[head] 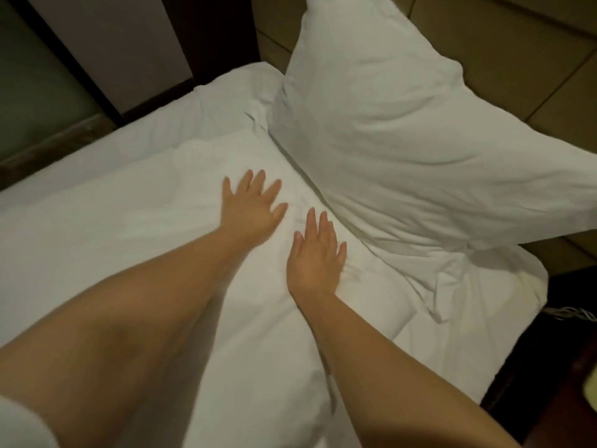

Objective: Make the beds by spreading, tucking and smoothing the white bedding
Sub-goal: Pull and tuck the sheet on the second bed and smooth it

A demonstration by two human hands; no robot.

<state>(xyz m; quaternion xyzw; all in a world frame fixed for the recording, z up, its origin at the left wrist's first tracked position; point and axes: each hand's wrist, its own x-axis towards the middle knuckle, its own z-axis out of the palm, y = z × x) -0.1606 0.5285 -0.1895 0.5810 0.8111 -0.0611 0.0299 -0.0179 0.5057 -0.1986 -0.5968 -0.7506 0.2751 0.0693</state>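
Two hands, a left hand [250, 208] and a right hand [315, 257]; one pillow [403, 140]; one duvet [129, 221]; possibly one blurred cord [573, 313].

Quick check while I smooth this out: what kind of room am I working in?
Probably a hotel bedroom: a bed made up in all-white bedding, a plump white pillow propped against a padded panel headboard, and dark wood trim beside it.

The pillow [403, 124] lies at the head edge of the bed [135, 130], against the headboard [517, 43]. Just before it, on the duvet [113, 247], the left hand [250, 208] lies flat, with the right hand [315, 263] just beside it.
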